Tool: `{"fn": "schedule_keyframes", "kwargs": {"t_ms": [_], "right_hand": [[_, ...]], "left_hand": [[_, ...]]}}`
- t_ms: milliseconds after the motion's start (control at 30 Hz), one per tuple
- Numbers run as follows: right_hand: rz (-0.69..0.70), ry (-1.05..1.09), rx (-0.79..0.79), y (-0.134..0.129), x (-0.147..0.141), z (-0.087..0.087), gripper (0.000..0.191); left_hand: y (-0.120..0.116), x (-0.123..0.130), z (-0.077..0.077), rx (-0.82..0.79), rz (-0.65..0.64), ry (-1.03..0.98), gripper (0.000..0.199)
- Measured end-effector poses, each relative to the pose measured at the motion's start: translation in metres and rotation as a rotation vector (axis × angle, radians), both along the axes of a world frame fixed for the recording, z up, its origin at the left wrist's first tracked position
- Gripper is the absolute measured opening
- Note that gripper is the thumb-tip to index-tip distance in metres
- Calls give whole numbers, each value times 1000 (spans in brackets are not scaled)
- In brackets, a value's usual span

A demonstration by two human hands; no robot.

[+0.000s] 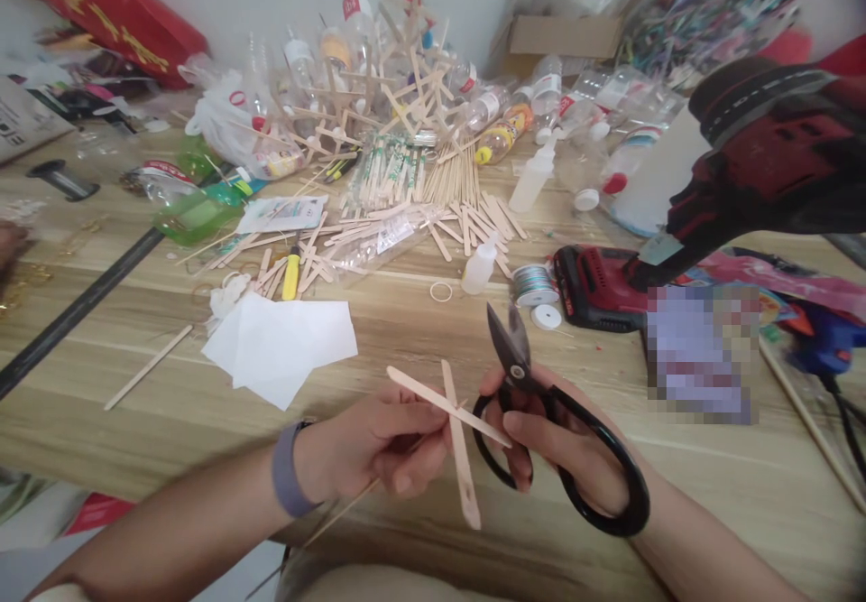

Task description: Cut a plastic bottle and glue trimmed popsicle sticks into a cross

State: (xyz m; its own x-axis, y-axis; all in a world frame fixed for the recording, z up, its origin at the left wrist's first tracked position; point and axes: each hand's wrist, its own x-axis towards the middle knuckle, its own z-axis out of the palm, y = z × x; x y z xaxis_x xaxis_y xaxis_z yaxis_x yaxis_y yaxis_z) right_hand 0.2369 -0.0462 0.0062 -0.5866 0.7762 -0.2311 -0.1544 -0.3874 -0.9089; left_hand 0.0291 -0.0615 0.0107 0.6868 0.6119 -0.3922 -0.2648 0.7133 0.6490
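Note:
Two flat wooden sticks (pixel 462 462), crossed in an X with a thin skewer at the crossing, are pinched in my left hand (pixel 399 439). The skewer's long end (pixel 342 510) runs down below that hand toward the lower left. My right hand (pixel 565 444) is wrapped round black-handled scissors (pixel 518 372), whose blades point up and stand slightly apart. The lower right tip of one stick lies close to the scissors' handle and my right thumb; whether they touch, I cannot tell.
White paper sheets (pixel 288 345) and a lone stick (pixel 149 367) lie at left. Behind are loose sticks, a yellow-handled tool (pixel 290 275), glue bottles (pixel 479 266), wire spools (pixel 534 284) and plastic bottles. A red power tool (pixel 602 286) stands at right. Part of another person's hand shows at the far left edge.

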Motion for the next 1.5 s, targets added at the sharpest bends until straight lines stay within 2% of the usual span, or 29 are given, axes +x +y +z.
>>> {"fn": "schedule_keyframes", "kwargs": {"t_ms": [167, 300, 400, 567, 1200, 1500], "right_hand": [[-52, -431, 471, 1, 3, 2, 10], [-15, -595, 871, 2, 6, 0, 20], [59, -650, 996, 3, 7, 0, 22], [115, -668, 1046, 5, 7, 2, 31], [225, -683, 1022, 4, 7, 4, 40], [203, -659, 1047, 2, 5, 4, 36]], "left_hand": [[-1, -2, -7, -25, 3, -63, 42], [-1, -4, -11, -27, 26, -111, 42], [0, -4, -11, -34, 7, -139, 42], [1, -2, -8, -58, -4, -145, 42], [0, -1, -14, -76, -17, -64, 31], [1, 0, -15, -53, -36, -96, 31]]}}
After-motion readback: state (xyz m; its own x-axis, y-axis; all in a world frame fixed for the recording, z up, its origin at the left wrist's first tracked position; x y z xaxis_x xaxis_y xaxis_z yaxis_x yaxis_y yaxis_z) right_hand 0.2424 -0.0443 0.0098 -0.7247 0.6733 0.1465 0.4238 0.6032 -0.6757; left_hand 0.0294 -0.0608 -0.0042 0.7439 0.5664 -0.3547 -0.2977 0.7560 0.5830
